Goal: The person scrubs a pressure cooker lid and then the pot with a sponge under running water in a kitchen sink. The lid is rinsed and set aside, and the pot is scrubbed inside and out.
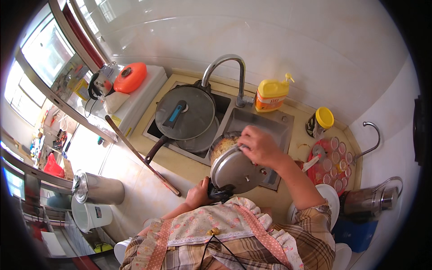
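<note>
Over the front edge of the sink basin (270, 123) I see a metal pressure cooker lid (233, 172), tilted, with small valves on top. My left hand (197, 194) is closed around a black handle (221, 191) at its near side. The fingers of my right hand (258, 145) grip the lid's far rim. Beyond the lid, part of a round pot (225, 148) shows a blotchy yellow-brown surface; the lid hides the rest. It cannot be told whether that handle belongs to the lid or the pot.
Left of the basin, a wok with a glass lid (189, 113) covers much of another basin, under a curved faucet (241, 67). A yellow pump bottle (271, 94), yellow-lidded jar (324, 118) and red tray of small cups (332, 162) stand right. A wooden stick (141, 155) leans left.
</note>
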Action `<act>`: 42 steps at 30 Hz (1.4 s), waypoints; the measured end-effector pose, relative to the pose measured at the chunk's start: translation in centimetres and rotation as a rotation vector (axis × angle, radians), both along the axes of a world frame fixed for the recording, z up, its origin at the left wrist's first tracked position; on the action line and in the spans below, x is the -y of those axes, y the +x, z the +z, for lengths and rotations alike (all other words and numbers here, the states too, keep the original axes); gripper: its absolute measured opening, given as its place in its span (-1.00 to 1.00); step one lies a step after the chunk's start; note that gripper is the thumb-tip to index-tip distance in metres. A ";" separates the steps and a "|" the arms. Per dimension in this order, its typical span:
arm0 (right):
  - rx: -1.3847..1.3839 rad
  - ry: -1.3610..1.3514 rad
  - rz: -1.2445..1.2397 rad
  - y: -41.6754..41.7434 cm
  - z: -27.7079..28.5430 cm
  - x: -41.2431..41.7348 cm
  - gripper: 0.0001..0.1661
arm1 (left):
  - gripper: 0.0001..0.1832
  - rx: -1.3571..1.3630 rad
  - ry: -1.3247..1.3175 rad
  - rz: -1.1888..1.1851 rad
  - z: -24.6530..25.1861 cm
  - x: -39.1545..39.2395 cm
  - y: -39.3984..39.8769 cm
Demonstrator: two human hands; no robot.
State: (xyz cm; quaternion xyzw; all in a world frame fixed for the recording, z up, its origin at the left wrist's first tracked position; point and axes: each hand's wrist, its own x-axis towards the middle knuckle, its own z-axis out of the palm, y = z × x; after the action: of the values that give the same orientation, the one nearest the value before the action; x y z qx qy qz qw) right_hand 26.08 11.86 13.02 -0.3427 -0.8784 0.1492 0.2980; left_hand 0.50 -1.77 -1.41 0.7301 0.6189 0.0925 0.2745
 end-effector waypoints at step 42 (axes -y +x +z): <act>-0.280 -0.094 -0.416 4.2 -9.4 -0.3 -0.79 | -0.14 0.232 -0.074 0.197 -1.1 0.3 0.2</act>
State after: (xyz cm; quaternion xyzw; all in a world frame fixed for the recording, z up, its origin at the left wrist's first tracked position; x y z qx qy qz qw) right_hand 30.26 12.12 3.61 -0.5054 -0.7312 0.1713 0.4249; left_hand 0.66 -2.11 -2.49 0.6398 0.6544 0.1798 0.3606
